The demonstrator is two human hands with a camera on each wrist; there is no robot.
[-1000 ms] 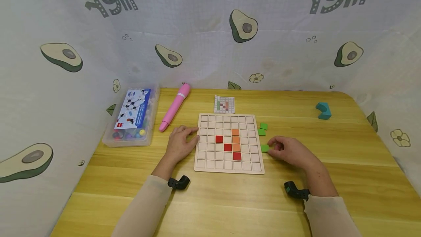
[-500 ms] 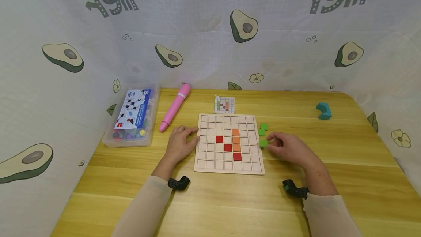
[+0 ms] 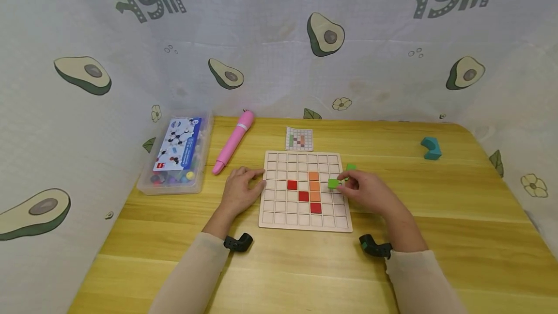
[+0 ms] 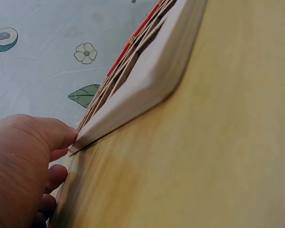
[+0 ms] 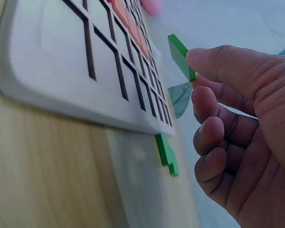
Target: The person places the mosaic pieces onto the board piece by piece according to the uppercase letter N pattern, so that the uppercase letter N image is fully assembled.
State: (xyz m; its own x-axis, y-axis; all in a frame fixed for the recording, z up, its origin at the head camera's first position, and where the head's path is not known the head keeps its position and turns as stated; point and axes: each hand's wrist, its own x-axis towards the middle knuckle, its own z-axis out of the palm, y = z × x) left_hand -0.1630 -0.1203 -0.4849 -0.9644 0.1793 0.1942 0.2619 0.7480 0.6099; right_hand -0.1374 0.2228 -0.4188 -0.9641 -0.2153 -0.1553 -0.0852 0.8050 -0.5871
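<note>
My right hand (image 3: 367, 192) pinches a green square tile (image 3: 333, 184) between thumb and finger. In the right wrist view that tile (image 5: 179, 54) is raised over the board, tilted on edge. The wooden grid board (image 3: 305, 228) lies flat, with several red tiles (image 3: 303, 196) on a diagonal and a column of orange tiles (image 3: 314, 186) in its cells. At the board's left edge my left hand (image 3: 239, 192) rests on the table, thumb and index fingertips touching the rim. Other green tiles (image 5: 165, 153) lie beside the board's right edge, partly hidden by my right hand in the head view.
A small card with a coloured grid pattern (image 3: 300, 139) lies behind the board. To the left are a pink pen-shaped object (image 3: 234, 140) and a clear plastic box (image 3: 144, 187) of coloured pieces. A teal arch block (image 3: 432, 149) stands at the back right.
My right hand has lifted the green tile from beside the board's right edge and carried it left over the grid. The left hand stays at the board's edge.
</note>
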